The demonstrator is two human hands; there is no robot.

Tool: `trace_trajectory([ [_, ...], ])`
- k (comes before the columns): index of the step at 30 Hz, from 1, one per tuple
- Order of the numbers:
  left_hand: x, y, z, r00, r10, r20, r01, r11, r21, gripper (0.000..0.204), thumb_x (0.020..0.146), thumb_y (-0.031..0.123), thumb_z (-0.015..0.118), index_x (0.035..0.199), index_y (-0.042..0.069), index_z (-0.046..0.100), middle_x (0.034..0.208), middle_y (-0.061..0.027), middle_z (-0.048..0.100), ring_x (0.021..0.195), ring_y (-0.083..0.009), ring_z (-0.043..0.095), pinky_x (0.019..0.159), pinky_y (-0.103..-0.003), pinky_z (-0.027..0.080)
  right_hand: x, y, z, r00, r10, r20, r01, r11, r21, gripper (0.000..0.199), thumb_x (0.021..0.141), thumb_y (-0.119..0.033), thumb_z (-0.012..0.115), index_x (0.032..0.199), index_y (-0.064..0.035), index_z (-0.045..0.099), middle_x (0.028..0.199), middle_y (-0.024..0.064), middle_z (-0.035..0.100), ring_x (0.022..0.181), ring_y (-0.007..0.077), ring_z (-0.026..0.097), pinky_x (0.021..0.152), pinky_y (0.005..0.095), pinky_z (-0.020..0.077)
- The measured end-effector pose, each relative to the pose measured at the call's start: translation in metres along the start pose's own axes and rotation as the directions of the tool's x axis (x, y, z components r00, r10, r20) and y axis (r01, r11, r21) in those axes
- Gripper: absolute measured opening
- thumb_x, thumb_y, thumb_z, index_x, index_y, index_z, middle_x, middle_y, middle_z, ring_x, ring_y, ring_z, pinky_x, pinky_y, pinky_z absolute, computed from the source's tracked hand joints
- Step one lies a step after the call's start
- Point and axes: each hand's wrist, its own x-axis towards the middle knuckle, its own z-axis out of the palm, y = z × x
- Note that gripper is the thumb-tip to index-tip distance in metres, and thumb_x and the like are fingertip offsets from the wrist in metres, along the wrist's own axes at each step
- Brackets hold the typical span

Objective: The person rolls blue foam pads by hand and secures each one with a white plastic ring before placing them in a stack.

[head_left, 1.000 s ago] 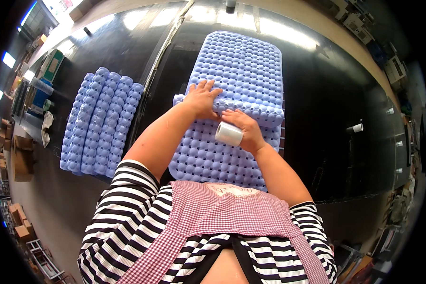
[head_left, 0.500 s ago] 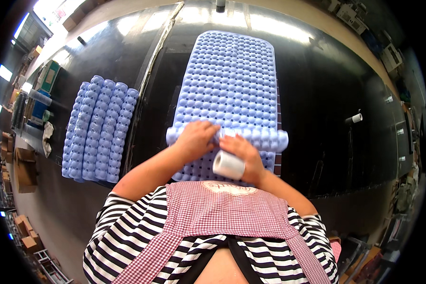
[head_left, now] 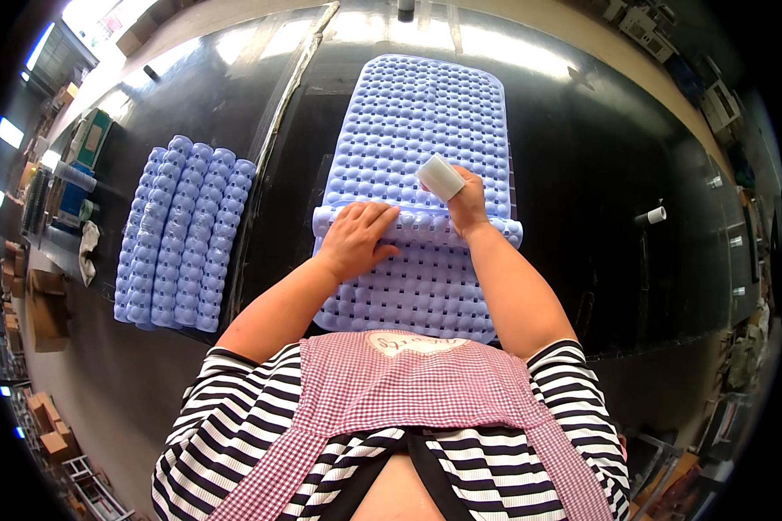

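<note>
A long periwinkle-blue bubbled mat [head_left: 430, 113] lies flat before me. Across it, nearer my body, sits a rolled-up blue mat [head_left: 421, 227]; whether it joins the flat one I cannot tell. My left hand [head_left: 356, 236] rests on the left part of this roll, fingers laid over its top and thumb apart on the near side. Just above the roll's right part, my right hand [head_left: 469, 204] grips a small roll of clear plastic film [head_left: 443, 178], its broad side turned up. Any film strand between it and the rolled mat is hard to make out.
Several rolled blue mats [head_left: 182, 234] lie side by side on the left of the black table [head_left: 617, 200]. A small white roll [head_left: 657, 215] lies at the right. Boxes [head_left: 87, 143] stand at the far left, near a crumpled cloth [head_left: 88, 252].
My right hand has lifted the film roll from the near side of the rolled mat to above its far side. The rolled mat sits slightly farther away; my left hand has shifted slightly, staying on it.
</note>
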Motion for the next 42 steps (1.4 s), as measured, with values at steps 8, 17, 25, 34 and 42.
trace_trajectory([
  [8, 0.013, 0.001, -0.021, 0.976, -0.063, 0.211, 0.085, 0.992, -0.098, 0.043, 0.08, 0.03, 0.081, 0.116, 0.013, 0.065, 0.112, -0.0097, 0.068, 0.109, -0.0323, 0.064, 0.096, -0.046, 0.048, -0.111, -0.048, 0.031, 0.899, -0.332, 0.285, 0.43, 0.792, -0.434, 0.037, 0.079, -0.013, 0.084, 0.113, -0.0041, 0.075, 0.104, 0.013, 0.076, 0.095, 0.0253, 0.074, 0.085, 0.0361, 0.0577],
  [17, 0.023, -0.007, -0.021, 0.952, -0.175, 0.251, 0.182, 0.983, -0.004, 0.022, 0.087, 0.03, 0.077, 0.102, 0.014, 0.079, 0.114, -0.0092, 0.065, 0.114, -0.0307, 0.057, 0.093, -0.046, 0.048, -0.139, -0.033, 0.023, 0.838, -0.287, 0.464, 0.539, 0.565, -0.624, 0.046, 0.079, -0.025, 0.081, 0.121, -0.0063, 0.073, 0.131, 0.0164, 0.069, 0.13, 0.0321, 0.062, 0.117, 0.0505, 0.0396],
  [25, 0.002, 0.013, 0.006, 0.995, 0.068, -0.067, -0.068, 0.998, -0.007, 0.039, 0.085, 0.013, 0.072, 0.124, 0.012, 0.069, 0.137, -0.0094, 0.062, 0.132, -0.0337, 0.054, 0.113, -0.05, 0.04, -0.006, -0.018, 0.01, 0.997, -0.064, 0.04, 0.072, 0.963, -0.26, 0.019, 0.094, -0.019, 0.07, 0.1, -0.0038, 0.079, 0.086, 0.0003, 0.073, 0.076, 0.0071, 0.063, 0.066, 0.026, 0.0506],
  [34, 0.061, -0.048, 0.028, 0.998, 0.005, 0.056, -0.009, 0.997, 0.073, 0.065, 0.084, 0.023, 0.075, 0.145, 0.013, 0.053, 0.152, -0.0092, 0.05, 0.145, -0.0313, 0.042, 0.12, -0.051, 0.028, 0.015, -0.032, 0.012, 0.986, -0.141, 0.084, 0.161, 0.929, -0.332, 0.017, 0.092, -0.011, 0.071, 0.105, -0.0022, 0.078, 0.096, 0.0025, 0.075, 0.084, 0.0073, 0.066, 0.074, 0.025, 0.054],
  [42, 0.016, 0.019, -0.019, 0.872, -0.135, 0.47, 0.176, 0.983, -0.045, 0.052, 0.085, 0.026, 0.075, 0.132, 0.009, 0.062, 0.122, -0.0139, 0.063, 0.113, -0.037, 0.062, 0.098, -0.049, 0.048, -0.141, -0.056, 0.02, 0.772, -0.367, 0.519, 0.631, 0.542, -0.555, 0.049, 0.077, -0.022, 0.085, 0.121, -0.0051, 0.072, 0.129, 0.0168, 0.071, 0.127, 0.0326, 0.065, 0.115, 0.0508, 0.0422],
])
